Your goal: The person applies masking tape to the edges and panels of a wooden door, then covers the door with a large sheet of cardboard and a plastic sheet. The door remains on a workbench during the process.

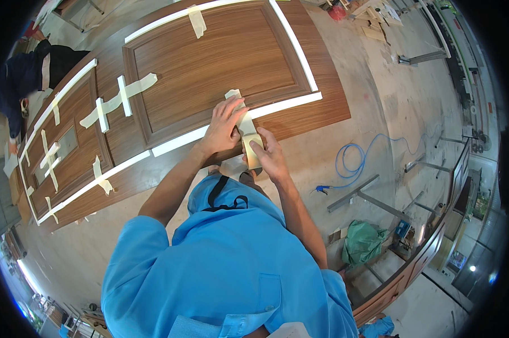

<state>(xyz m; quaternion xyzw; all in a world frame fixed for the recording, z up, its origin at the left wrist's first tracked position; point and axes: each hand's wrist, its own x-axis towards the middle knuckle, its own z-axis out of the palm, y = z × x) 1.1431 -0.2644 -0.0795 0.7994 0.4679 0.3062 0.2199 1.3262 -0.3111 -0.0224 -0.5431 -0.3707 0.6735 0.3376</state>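
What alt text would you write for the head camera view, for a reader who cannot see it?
A person in a blue shirt presses a strip of beige masking tape onto a brown wooden panelled door lying flat, left hand flat on the tape, right hand holding its near end. White trim strips edge the panels, taped in several places. A blue hose lies on the concrete floor.

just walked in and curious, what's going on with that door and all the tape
A person in a blue shirt bends over a brown wooden door that lies flat. The left hand presses a strip of tape across the white trim near the door's edge, while the right hand holds the strip's lower end. More tape pieces already cross the trim elsewhere. Another person crouches at the door's far end.
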